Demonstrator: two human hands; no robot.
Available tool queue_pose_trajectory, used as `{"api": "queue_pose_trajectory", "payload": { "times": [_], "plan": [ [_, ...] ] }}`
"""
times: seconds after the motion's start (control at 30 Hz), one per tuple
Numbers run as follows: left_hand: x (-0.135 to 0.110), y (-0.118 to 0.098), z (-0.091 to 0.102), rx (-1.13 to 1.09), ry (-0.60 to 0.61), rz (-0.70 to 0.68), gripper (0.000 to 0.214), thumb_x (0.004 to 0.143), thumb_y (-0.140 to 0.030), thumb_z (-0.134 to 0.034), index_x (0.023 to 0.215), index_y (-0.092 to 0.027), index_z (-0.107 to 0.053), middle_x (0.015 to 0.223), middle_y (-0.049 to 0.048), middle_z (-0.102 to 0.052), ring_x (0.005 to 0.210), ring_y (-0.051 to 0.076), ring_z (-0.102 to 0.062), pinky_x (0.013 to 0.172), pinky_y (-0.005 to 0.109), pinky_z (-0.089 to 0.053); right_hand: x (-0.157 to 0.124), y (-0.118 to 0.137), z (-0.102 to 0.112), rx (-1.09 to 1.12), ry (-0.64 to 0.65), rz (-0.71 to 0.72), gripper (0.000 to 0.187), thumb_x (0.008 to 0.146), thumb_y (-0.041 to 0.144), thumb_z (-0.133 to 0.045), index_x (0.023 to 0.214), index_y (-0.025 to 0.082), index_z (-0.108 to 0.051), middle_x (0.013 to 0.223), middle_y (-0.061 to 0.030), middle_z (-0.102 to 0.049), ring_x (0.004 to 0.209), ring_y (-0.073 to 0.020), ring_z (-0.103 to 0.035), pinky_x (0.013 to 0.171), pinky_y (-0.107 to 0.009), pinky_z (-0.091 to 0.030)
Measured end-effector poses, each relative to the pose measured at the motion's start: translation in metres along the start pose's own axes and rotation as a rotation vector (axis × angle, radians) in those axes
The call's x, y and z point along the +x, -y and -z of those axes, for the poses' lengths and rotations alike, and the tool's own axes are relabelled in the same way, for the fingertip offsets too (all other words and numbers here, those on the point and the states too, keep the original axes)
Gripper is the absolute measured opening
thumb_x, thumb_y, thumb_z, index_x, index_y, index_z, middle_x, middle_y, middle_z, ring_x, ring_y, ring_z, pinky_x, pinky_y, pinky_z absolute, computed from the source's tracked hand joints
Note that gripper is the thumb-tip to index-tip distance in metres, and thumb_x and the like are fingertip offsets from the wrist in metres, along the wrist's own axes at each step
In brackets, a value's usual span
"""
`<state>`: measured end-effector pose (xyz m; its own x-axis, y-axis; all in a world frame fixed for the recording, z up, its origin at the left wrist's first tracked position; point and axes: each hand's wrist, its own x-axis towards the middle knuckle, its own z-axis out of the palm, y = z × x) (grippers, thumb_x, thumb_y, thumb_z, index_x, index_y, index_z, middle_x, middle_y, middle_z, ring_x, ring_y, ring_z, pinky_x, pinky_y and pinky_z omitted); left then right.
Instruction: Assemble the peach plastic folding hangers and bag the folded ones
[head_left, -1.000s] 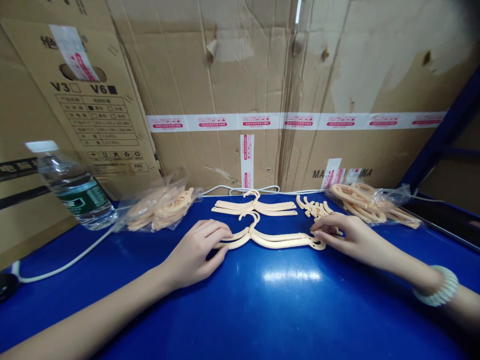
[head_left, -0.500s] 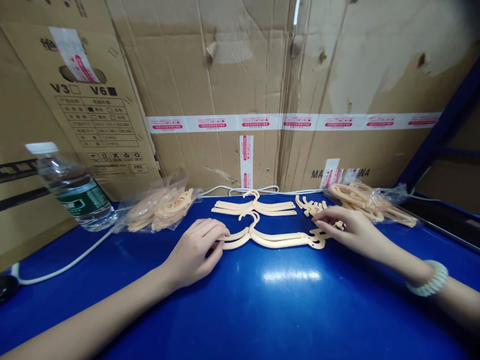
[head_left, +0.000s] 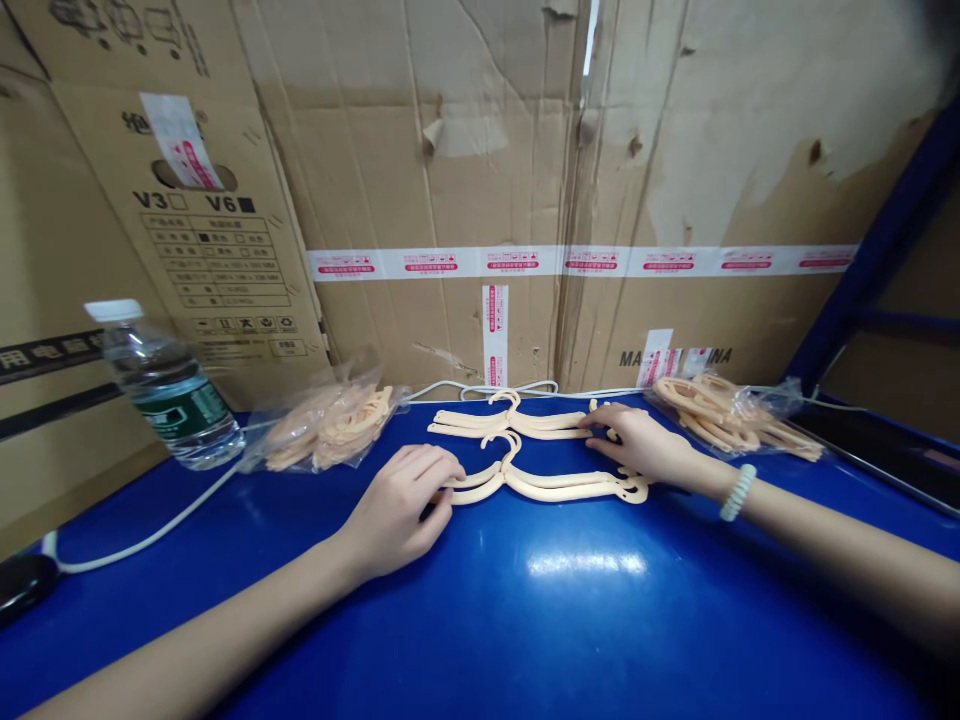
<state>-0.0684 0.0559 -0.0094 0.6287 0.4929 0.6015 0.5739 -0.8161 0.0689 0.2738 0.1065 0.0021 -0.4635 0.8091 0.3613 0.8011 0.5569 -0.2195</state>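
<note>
Two pale cream clothes hangers lie one behind the other on a blue table, each with doubled arms. My left hand (head_left: pixel 409 508) is closed around the left end of the near clothes hanger (head_left: pixel 555 487), which its fingers cover. A small hook piece (head_left: pixel 634 488) sits at that hanger's right end. My right hand (head_left: pixel 646 442) reaches over the table, with thumb and forefinger at the right tip of the far clothes hanger (head_left: pixel 510 423). Beneath this hand are small cream pieces (head_left: pixel 613 435), mostly hidden by the fingers.
A clear bag of cream parts (head_left: pixel 330 420) lies left, another bag (head_left: pixel 731 410) right. A water bottle (head_left: pixel 176 400) stands at far left, near a white cable (head_left: pixel 142 555) and a black object (head_left: pixel 26 585). Cardboard (head_left: pixel 450 200) walls the back; a dark flat panel (head_left: pixel 885 455) lies right.
My right hand has moved left, from the near hanger's right end and the small pieces to the far hanger's right tip. My left hand stays on the near hanger. The view has shifted slightly.
</note>
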Motion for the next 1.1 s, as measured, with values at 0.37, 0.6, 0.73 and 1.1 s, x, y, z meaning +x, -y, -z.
{"api": "queue_pose_trajectory", "payload": {
  "times": [0.37, 0.6, 0.73, 1.1],
  "plan": [
    [0.002, -0.003, 0.004, -0.015, -0.008, 0.006, 0.019, 0.085, -0.006, -0.045, 0.093, -0.019, -0.056, 0.091, 0.0062, -0.067, 0.085, 0.021, -0.062, 0.08, 0.037, -0.046, 0.019, 0.002, -0.005, 0.1, 0.018, -0.03, 0.01, 0.08, 0.025, -0.061, 0.074, 0.018, -0.063, 0.075, -0.0054, -0.066, 0.07, -0.0212, -0.061, 0.066, -0.032, -0.044],
    [0.006, -0.006, 0.015, -0.009, -0.097, 0.009, 0.019, 0.086, -0.008, -0.046, 0.098, -0.019, -0.056, 0.095, 0.0061, -0.067, 0.09, 0.022, -0.062, 0.083, 0.039, -0.046, 0.005, 0.005, 0.002, 0.259, -0.111, -0.119, 0.027, 0.082, 0.044, -0.057, 0.072, 0.019, -0.056, 0.067, -0.0047, -0.064, 0.061, -0.0195, -0.059, 0.057, -0.031, -0.046],
    [0.01, -0.013, 0.024, -0.001, -0.167, 0.062, 0.017, 0.086, -0.007, -0.046, 0.096, -0.019, -0.052, 0.099, 0.0071, -0.064, 0.098, 0.023, -0.059, 0.088, 0.04, -0.046, -0.01, 0.01, 0.019, 0.361, -0.166, -0.157, 0.034, 0.082, 0.052, -0.06, 0.072, 0.02, -0.054, 0.072, -0.0061, -0.066, 0.063, -0.0202, -0.061, 0.056, -0.031, -0.048],
    [0.003, -0.042, 0.004, -0.183, 0.039, 0.212, 0.028, 0.098, -0.016, -0.041, 0.125, -0.024, -0.047, 0.117, 0.0062, -0.067, 0.104, 0.02, -0.065, 0.086, 0.032, -0.051, -0.047, 0.044, 0.022, 0.389, -0.041, 0.0, 0.03, 0.087, 0.044, -0.064, 0.069, 0.021, -0.058, 0.07, -0.0019, -0.064, 0.069, -0.0195, -0.058, 0.066, -0.031, -0.041]
  ]
}}
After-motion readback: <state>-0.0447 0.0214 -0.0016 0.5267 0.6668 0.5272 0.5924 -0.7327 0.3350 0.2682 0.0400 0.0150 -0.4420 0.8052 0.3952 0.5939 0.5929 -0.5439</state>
